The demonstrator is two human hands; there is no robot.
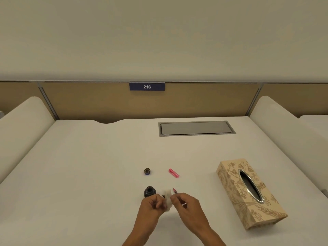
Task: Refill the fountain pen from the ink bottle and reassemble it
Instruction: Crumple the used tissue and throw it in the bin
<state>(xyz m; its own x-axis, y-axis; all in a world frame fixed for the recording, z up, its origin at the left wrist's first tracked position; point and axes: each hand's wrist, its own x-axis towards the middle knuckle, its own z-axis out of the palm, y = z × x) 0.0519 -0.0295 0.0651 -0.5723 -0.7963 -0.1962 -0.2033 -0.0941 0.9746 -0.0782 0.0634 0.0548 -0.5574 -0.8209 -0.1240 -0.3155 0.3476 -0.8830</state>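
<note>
Just right of the open ink bottle point(149, 191) on the desk point(88, 166), the left hand point(152, 205) pinches a white tissue point(167, 201) while the right hand point(186, 204) has its grip closed around the pen section point(175, 191), with the pink pen cap point(174, 173) and bottle lid point(147, 171) lying beyond the bottle.

We note a white desk point(88, 157) filling the lower view, its far edge cut by a shallow curved notch. Behind the desk rises a tan partition panel point(88, 102) in grey metal framing, and on the panel's top edge hangs a blue number plate point(147, 86) reading 216. Above the panel, a plain pale wall point(159, 32), evenly lit. Recessed in the desk below and right of the plate: a grey hatch cover point(195, 128). White rounded side dividers point(23, 125) flank the desk.
</note>
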